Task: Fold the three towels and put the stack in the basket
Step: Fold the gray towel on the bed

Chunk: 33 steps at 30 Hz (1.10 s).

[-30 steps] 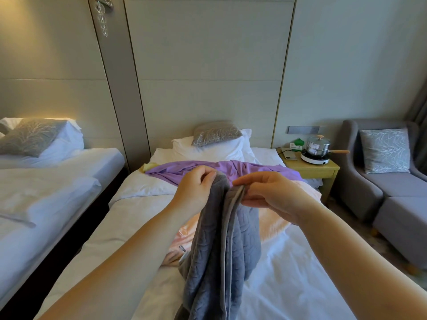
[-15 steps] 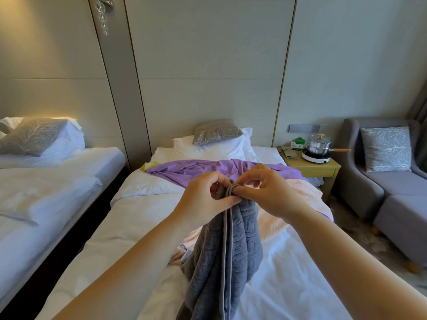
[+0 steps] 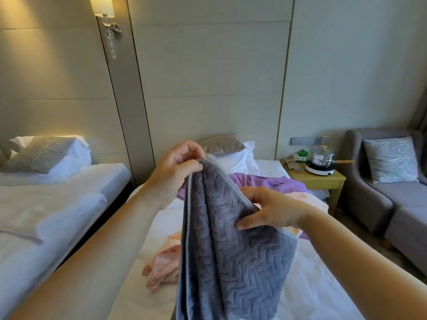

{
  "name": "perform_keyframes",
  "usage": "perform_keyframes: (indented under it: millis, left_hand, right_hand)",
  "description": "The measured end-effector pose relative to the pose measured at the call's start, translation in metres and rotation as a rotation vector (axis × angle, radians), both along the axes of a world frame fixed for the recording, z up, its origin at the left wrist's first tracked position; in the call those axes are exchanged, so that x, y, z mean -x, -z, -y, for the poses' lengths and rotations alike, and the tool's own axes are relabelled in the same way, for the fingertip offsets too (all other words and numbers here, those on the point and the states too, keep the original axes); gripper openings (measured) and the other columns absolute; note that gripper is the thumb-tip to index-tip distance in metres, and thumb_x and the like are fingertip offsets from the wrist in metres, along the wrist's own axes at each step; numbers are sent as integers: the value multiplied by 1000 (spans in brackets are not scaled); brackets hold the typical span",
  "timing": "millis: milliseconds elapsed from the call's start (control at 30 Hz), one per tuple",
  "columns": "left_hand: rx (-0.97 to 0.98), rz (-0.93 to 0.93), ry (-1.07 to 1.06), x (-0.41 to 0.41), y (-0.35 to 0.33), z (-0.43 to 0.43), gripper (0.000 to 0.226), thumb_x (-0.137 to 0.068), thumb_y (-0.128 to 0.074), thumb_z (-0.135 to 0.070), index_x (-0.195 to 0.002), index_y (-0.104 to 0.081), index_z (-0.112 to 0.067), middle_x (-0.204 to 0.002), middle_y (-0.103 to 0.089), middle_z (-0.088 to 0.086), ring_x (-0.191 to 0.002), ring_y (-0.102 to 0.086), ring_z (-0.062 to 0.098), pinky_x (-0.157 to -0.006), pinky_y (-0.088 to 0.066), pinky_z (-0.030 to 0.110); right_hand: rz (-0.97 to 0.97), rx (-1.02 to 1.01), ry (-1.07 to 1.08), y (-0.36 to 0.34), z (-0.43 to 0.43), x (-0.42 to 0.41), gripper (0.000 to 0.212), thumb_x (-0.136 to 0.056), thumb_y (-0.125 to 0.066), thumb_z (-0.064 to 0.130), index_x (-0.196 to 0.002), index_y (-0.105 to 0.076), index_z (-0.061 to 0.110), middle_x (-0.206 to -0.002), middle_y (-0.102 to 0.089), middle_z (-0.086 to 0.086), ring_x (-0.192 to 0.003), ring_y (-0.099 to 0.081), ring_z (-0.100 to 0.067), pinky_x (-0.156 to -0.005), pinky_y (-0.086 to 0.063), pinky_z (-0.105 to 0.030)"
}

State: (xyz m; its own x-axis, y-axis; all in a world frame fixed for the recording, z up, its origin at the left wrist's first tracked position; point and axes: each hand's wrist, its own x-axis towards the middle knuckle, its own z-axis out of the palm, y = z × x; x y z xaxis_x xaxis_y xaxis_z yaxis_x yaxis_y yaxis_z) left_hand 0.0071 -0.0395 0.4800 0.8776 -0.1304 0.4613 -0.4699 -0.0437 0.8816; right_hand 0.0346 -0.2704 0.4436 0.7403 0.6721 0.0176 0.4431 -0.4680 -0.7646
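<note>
Early in the job, I judge: at lower centre the grey towel (image 3: 231, 250) hangs doubled in the air, not yet folded flat. My left hand (image 3: 178, 167) pinches its top corner and my right hand (image 3: 270, 211) grips the pale trimmed edge. It looks plush, with herringbone ribs. Behind it on the bed (image 3: 312, 285) the pink towel (image 3: 164, 266) lies crumpled. Farther up, the purple towel (image 3: 265, 183) lies loose. I see no basket.

The grey towel (image 3: 231, 262) is thick plush cloth, matt, with a raised herringbone texture and a smooth flat hem. The bed sheet (image 3: 323, 292) is smooth white cloth, faintly creased. The bedside table (image 3: 323, 183) is matt pale wood. The pot (image 3: 321, 155) is glossy metal with a wooden handle (image 3: 344, 161).
</note>
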Motion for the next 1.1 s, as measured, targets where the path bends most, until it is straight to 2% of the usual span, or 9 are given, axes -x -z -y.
perform_keyframes:
  millis: [67, 200, 267, 367, 433, 567, 767, 933, 1100]
  left_hand:
    - [-34, 12, -136, -4, -8, -10, 23, -72, -50, -11, -72, -63, -29, -71, -61, -10, -60, -52, 8, -51, -41, 18]
    - [-85, 10, -404, -15, -7, -26, 26, -83, -45, -6, -85, -64, -24, -86, -61, 2, -78, -53, 18, -71, -42, 30]
    - [-99, 12, -491, -20, -1, -31, 30, -90, -42, 1, -98, -62, -20, -99, -60, 3, -90, -55, 17, -83, -43, 31]
    - [-149, 2, -588, -25, 9, -40, 35, -93, -43, 2, -117, -60, -16, -111, -61, 3, -93, -57, 9, -81, -44, 16]
    - [-163, -25, -643, -27, 17, -49, 35, -94, -43, 2, -120, -61, -14, -116, -62, 5, -100, -58, 14, -86, -46, 21]
    - [-193, -60, -750, -30, 21, -69, 33, -92, -46, -1, -117, -64, -13, -115, -65, 8, -108, -59, 27, -99, -47, 45]
    - [-297, 18, -881, -36, 3, -82, 28, -95, -48, -9, -121, -59, -13, -116, -61, 7, -101, -53, 21, -86, -41, 31]
    - [-332, 37, -940, -39, 0, -92, 25, -97, -46, -10, -120, -55, -10, -116, -60, 11, -96, -48, 20, -81, -37, 31]
    - [-444, 33, -935, -40, 6, -94, 23, -98, -44, -11, -119, -54, -11, -118, -61, 13, -98, -51, 24, -82, -38, 32]
  right_hand:
    - [10, 39, 9, 2, 1, 2, 29, -80, -74, 21, -107, -65, 16, -105, -68, -3, -90, -64, -5, -76, -50, -11]
    - [76, 211, 32, 0, 9, 6, 17, -84, -68, 27, -96, -65, 39, -78, -64, 34, -71, -56, 20, -56, -34, 6]
    - [218, 372, 66, 2, 14, 6, 11, -83, -66, 35, -93, -64, 38, -68, -60, 30, -63, -47, 27, -56, -28, 9]
    - [326, 521, 138, 12, 22, -1, 20, -80, -63, 48, -88, -63, 30, -78, -59, 12, -61, -48, 13, -54, -36, -6]
    - [342, 589, 187, 18, 30, -8, 26, -80, -60, 54, -73, -58, 29, -72, -55, 14, -56, -46, 2, -51, -31, -14]
    - [340, 511, 247, 11, 48, -25, 32, -83, -60, 52, -73, -60, 21, -80, -60, 1, -66, -50, -12, -63, -39, -25]
    - [500, 314, 363, -33, 60, -35, 39, -80, -57, 56, -81, -61, 18, -78, -59, -2, -75, -57, -21, -69, -48, -35]
    - [704, 376, 328, -54, 60, -33, 20, -77, -74, 35, -85, -62, 21, -80, -53, 11, -73, -51, -9, -62, -35, -13]
    - [898, 259, 383, -60, 67, -30, 25, -77, -77, 26, -91, -64, 12, -90, -49, 5, -74, -53, -17, -71, -38, -20]
